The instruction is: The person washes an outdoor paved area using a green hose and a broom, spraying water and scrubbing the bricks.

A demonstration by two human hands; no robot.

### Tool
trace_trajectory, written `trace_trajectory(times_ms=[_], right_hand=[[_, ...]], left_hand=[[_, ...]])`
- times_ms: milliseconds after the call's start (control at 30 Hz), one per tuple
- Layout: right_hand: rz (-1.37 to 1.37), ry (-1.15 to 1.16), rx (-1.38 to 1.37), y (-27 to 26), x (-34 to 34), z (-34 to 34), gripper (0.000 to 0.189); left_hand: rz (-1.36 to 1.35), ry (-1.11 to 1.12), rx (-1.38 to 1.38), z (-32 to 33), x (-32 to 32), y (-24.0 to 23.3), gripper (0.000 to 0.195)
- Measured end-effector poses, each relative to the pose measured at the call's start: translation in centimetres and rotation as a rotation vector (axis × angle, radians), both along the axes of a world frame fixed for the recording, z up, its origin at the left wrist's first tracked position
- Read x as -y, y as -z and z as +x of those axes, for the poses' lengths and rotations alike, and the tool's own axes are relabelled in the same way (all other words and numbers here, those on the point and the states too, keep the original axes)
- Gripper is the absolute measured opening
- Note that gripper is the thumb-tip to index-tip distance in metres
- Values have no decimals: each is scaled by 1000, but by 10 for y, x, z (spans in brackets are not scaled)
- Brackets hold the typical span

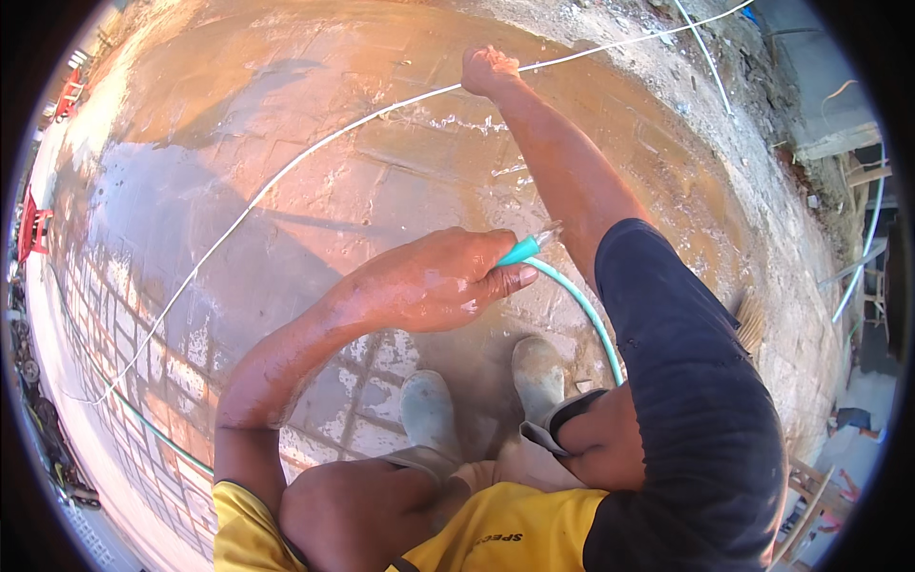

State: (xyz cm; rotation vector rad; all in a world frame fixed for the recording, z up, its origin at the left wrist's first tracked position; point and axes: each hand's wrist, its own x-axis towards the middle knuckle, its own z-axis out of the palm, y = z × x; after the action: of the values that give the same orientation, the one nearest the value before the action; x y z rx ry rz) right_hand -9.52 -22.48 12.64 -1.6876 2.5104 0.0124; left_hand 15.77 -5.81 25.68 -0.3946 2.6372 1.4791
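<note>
My left hand (pixel 436 279) grips a green hose (pixel 582 304) near its end, thumb along the side. Clear water comes out of that end, close in front of my right forearm. From there the hose curves down and passes out of sight behind my right sleeve. Farther out, my right hand (pixel 490 71) is closed in a wet fist around a thin white cord (pixel 307 154). The cord runs from the upper right, through the fist, to the lower left. Both my rubber boots (pixel 429 404) stand on wet paving (pixel 400 193), partly covered by muddy water.
Bristles, apparently of a broom (pixel 750 322), show beside my right sleeve. Rubble (pixel 743 107) borders the paving on the right. Another stretch of green hose (pixel 168 440) lies on the left. Red furniture (pixel 32 225) and parked motorcycles (pixel 50 436) line the left rim. A person (pixel 854 422) is at the far right.
</note>
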Motion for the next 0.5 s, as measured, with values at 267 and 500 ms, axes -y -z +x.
trace_trajectory(times_ms=[267, 500], right_hand=[[132, -230, -280, 32, -22, 17, 30], [79, -375, -264, 27, -25, 40, 27]], left_hand=[[-27, -160, 48, -36, 13, 11, 42], [-111, -278, 39, -46, 43, 54, 45]])
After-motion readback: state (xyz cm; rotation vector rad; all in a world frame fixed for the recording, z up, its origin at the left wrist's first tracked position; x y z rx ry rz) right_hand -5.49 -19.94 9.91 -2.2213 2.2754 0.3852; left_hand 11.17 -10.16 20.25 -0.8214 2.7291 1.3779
